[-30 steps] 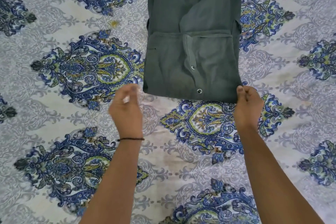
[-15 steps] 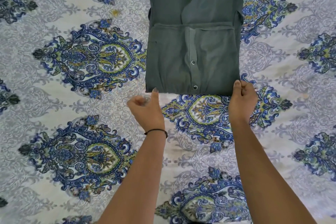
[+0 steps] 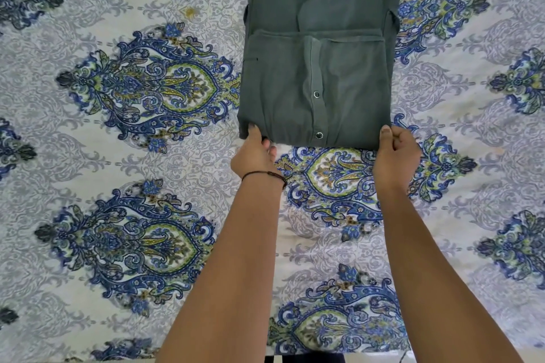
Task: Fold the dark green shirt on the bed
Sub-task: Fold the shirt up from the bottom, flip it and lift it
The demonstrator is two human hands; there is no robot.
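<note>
The dark green shirt [image 3: 318, 47] lies on the bed as a narrow strip, its bottom part folded up over itself, with a snap-button placket showing. My left hand [image 3: 255, 153] pinches the near left corner of the fold, thumb on top. At the near right corner my right hand [image 3: 393, 155] grips the edge the same way. The shirt's far end runs out of the top of the view.
The bed sheet [image 3: 132, 156] is white with blue, green and yellow paisley medallions and spreads all around the shirt. A small yellow stain [image 3: 189, 12] marks the sheet left of the shirt. The bed's near edge [image 3: 88, 360] shows at the bottom.
My left hand moved right and forward from off the shirt and took hold of the near left corner. My right hand stayed on the right corner.
</note>
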